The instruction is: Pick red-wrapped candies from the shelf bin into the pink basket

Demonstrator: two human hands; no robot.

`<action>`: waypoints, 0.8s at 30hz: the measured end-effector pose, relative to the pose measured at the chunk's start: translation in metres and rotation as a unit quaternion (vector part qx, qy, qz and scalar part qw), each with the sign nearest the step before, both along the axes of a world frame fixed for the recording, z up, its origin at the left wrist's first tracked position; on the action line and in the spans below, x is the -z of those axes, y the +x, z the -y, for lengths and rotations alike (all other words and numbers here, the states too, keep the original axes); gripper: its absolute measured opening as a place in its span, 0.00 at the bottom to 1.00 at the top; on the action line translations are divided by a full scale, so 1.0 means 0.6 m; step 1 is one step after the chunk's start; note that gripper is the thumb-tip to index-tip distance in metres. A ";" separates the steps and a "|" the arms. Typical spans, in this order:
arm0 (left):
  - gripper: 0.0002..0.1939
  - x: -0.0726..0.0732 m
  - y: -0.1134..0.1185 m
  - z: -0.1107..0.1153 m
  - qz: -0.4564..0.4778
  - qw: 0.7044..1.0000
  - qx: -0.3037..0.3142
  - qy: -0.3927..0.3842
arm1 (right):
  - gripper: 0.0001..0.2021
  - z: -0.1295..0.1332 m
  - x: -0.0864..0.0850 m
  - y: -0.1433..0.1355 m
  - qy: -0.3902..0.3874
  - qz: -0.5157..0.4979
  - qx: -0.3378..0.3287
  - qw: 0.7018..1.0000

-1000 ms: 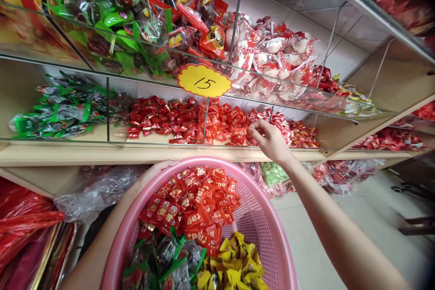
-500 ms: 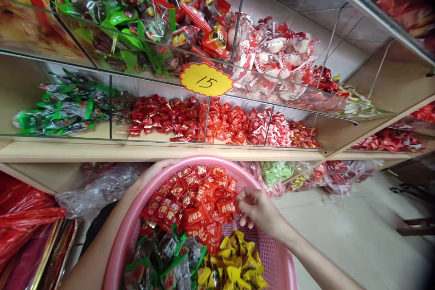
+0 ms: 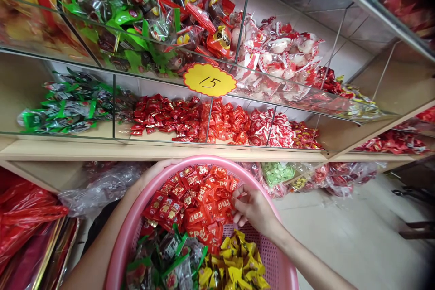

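Observation:
A round pink basket (image 3: 118,240) holds dark red packets (image 3: 166,208), bright red packets (image 3: 207,208), green and clear packets (image 3: 180,258) and yellow packets (image 3: 238,263) in separate groups. My left hand (image 3: 159,168) is at the basket's far left rim, its fingers mostly hidden behind the rim. Over the right side of the basket, my right hand (image 3: 249,208) has bent fingers at the edge of the bright red packets. Whether a packet is between those fingertips cannot be made out.
Beyond the basket stands a wooden shelf (image 3: 78,150) with glass-fronted compartments of wrapped sweets and a yellow tag (image 3: 210,80) marked 15. Red plastic bags (image 3: 27,208) lie at left. Tiled floor (image 3: 326,222) shows at right, with dark legs of something (image 3: 418,230).
My right hand has shifted slightly left, closer over the bright red packets, and its fingers have changed pose. The shelf view has moved slightly right.

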State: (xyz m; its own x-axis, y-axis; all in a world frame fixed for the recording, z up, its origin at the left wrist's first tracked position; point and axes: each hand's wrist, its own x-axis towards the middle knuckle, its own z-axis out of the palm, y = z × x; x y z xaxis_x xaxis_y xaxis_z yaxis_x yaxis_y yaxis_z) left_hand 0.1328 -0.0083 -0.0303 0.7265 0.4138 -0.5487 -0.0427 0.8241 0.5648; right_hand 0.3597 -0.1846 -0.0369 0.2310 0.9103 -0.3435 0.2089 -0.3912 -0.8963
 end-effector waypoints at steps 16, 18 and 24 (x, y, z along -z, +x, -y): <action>0.15 0.012 0.000 -0.005 0.018 0.999 -0.010 0.044 | 0.06 0.012 -0.009 -0.018 0.064 0.009 -0.051 0.997; 0.15 0.013 -0.001 -0.005 0.022 0.999 -0.002 0.031 | 0.06 0.013 -0.012 -0.015 0.057 0.025 -0.046 0.997; 0.17 0.023 -0.002 -0.010 0.031 0.999 0.007 0.020 | 0.08 -0.031 -0.091 0.030 0.123 0.186 -0.034 0.974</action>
State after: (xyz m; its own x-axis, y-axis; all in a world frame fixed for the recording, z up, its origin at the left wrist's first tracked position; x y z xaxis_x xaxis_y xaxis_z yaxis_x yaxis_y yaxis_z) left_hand 0.1317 -0.0022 -0.0441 0.7642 0.4233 -0.4867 -0.0663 0.8021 0.5935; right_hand 0.3779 -0.1661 0.0179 0.2337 0.9721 -0.0176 0.5559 -0.1485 -0.8179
